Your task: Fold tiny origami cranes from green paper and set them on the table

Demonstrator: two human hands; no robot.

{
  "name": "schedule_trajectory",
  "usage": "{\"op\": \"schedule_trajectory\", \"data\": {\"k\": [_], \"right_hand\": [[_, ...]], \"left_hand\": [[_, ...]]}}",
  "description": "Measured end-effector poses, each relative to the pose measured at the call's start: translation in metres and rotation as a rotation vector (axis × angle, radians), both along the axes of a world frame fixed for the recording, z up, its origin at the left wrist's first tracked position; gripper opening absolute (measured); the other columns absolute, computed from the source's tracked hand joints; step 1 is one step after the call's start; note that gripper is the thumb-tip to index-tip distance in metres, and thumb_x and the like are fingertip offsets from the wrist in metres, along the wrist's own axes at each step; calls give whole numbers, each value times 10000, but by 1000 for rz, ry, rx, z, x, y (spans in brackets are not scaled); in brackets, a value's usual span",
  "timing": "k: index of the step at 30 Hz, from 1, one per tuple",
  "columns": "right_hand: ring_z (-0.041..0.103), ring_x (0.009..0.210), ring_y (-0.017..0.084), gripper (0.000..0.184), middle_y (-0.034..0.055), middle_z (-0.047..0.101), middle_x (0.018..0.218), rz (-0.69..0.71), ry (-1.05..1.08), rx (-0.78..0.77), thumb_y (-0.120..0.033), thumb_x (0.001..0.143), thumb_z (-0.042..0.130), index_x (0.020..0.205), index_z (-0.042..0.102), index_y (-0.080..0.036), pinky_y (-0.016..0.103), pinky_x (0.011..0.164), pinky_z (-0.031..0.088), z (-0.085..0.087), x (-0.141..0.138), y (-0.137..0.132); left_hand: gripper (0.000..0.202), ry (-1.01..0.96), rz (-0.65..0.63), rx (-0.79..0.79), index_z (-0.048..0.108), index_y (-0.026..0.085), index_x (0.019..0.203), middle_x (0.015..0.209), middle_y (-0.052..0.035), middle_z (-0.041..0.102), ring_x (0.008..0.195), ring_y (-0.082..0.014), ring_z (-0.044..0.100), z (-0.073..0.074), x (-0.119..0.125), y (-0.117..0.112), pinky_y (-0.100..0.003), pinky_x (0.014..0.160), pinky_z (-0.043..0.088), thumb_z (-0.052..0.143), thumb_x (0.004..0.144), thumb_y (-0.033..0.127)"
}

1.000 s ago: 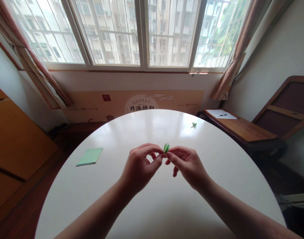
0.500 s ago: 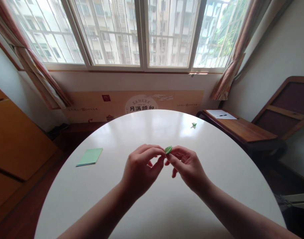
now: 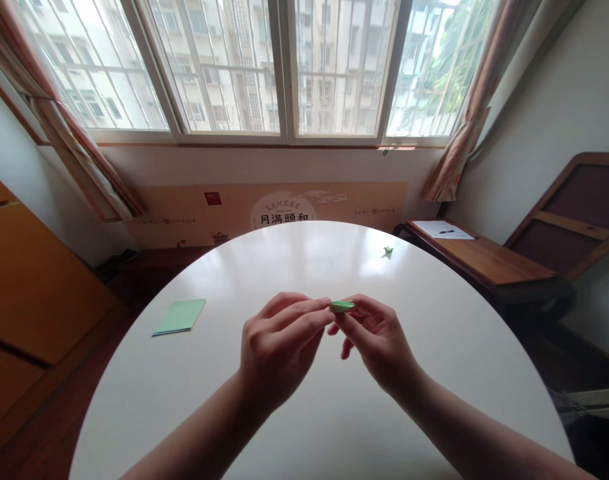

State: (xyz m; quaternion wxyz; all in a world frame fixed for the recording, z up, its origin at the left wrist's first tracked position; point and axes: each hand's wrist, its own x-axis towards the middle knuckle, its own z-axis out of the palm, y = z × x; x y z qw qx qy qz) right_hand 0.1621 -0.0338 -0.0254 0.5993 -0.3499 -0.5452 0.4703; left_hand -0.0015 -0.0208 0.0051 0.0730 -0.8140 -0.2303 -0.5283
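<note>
Above the middle of the round white table [image 3: 149,400], my left hand [image 3: 277,347] and my right hand [image 3: 374,337] meet at their fingertips. Both pinch a small folded green paper piece [image 3: 341,306], which lies nearly flat between them. My left fingers close on its left end, my right thumb and forefinger on its right end. Most of the piece is hidden by the fingers.
A stack of green paper sheets [image 3: 180,315] lies on the table's left side. A tiny green folded paper figure [image 3: 387,251] sits at the far right of the table. A wooden side table [image 3: 484,257] with a paper and pen [image 3: 443,230] stands to the right.
The green piece stood upright between my fingertips and has been turned down flat. My left fingers have straightened and slid over it. Both hands have dropped slightly.
</note>
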Motion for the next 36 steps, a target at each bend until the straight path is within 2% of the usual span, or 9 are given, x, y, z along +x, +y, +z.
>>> {"op": "schedule_trajectory", "data": {"k": [6, 14, 20, 24, 27, 31, 36], "right_hand": [[670, 676, 189, 208, 28, 656, 700, 1, 30, -9, -379, 810, 772, 783, 698, -187, 200, 391, 499, 2, -1, -1], [668, 678, 182, 211, 25, 659, 692, 13, 50, -36, -394, 845, 742, 807, 710, -190, 199, 403, 500, 2, -1, -3], [685, 688, 195, 169, 31, 681, 728, 4, 34, -15, -356, 843, 744, 802, 702, -198, 206, 407, 496, 0, -1, -1], [667, 678, 185, 88, 28, 690, 754, -26, -47, 28, -277, 813, 768, 838, 719, -208, 213, 432, 503, -3, 1, 0], [642, 680, 174, 81, 34, 694, 785, -63, -94, 56, -254, 815, 758, 869, 720, -207, 210, 438, 493, -6, 1, 1], [646, 694, 181, 101, 36, 690, 801, -78, -85, 47, -294, 849, 722, 894, 695, -208, 216, 431, 502, -8, -1, 2], [662, 714, 189, 121, 43, 698, 807, -84, -59, 32, -316, 854, 718, 891, 697, -203, 215, 419, 521, -10, -1, 4]], "left_hand": [[217, -12, -19, 56, 745, 184, 917, 926, -37, 800, 853, -191, 720, 0, 0, 1, -300, 758, 604, 767, 768, 27], [250, -6, -28, 85, 742, 174, 927, 939, -48, 800, 881, -203, 725, 1, -1, 0, -298, 764, 606, 775, 746, 4], [241, -22, -42, 45, 713, 181, 908, 874, -31, 785, 778, -160, 676, 0, 2, 0, -285, 715, 578, 752, 760, -5], [183, -87, -48, -149, 675, 189, 830, 804, -12, 751, 712, -138, 635, -2, 7, 1, -232, 594, 548, 697, 792, 11], [138, -176, -50, -405, 666, 186, 814, 782, -16, 725, 653, -126, 621, -6, 9, 1, -189, 490, 511, 654, 809, 49], [52, -347, -66, -741, 673, 180, 802, 787, -26, 707, 613, -124, 606, -13, 11, 1, -197, 474, 500, 667, 794, 129], [24, -435, -114, -913, 677, 174, 784, 779, -31, 700, 630, -139, 606, -16, 13, 4, -203, 458, 464, 685, 779, 196]]}}
